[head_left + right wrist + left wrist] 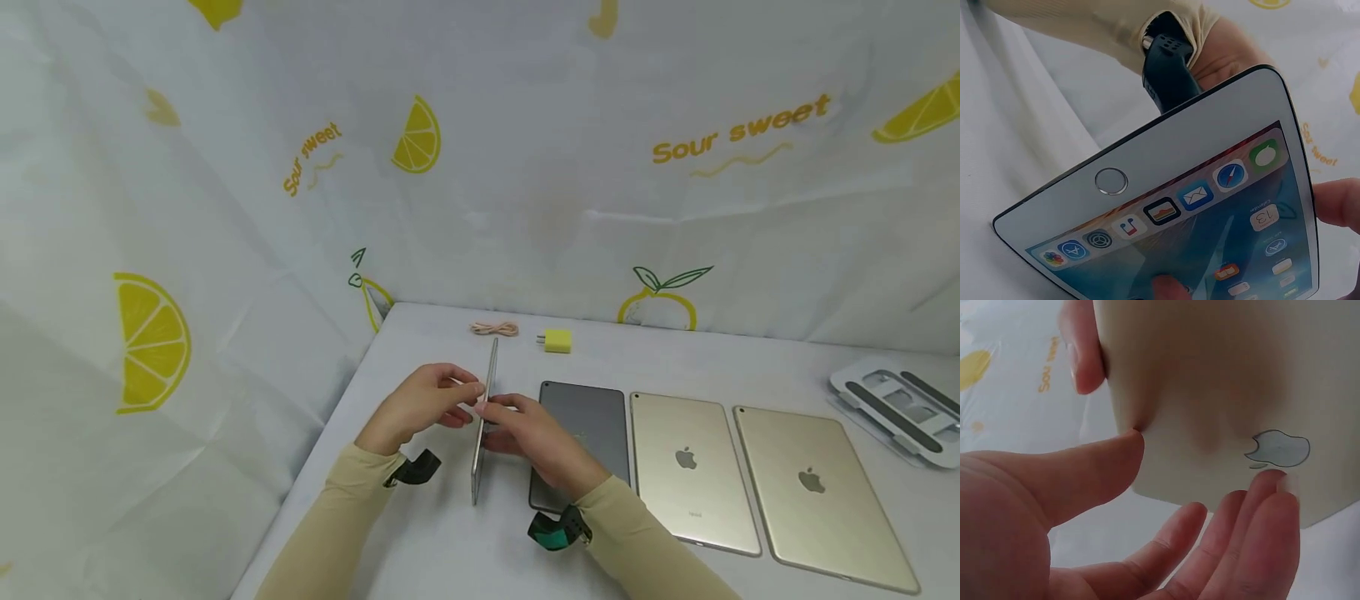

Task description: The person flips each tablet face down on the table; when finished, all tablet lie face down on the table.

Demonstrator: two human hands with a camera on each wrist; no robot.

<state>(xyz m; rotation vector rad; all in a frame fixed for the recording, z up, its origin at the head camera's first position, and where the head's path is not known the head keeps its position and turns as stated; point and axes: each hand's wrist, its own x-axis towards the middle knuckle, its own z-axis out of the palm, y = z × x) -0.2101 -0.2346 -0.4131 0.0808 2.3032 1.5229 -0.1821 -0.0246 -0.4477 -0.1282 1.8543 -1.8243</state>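
A tablet (477,475) with a gold back stands upright on edge between both hands, seen nearly edge-on in the head view. My right hand (536,435) grips it by the edge from the screen side, the thumb over the rim. My left hand (423,400) is at the back, its thumb (1122,456) touching near the side edge and its loosely bent fingers (1272,519) close to the apple logo (1280,449). In the right wrist view the lit screen (1166,250) shows a row of icons, and a round home button (1111,181) sits in the white border.
To the right lie a dark grey tablet (585,408) and two gold tablets (686,483) (817,500), backs up. A white folding stand (900,408) is at the far right. Behind are a pink coiled cable (493,328) and a yellow charger plug (557,341). A lemon-print curtain (525,208) backs the table.
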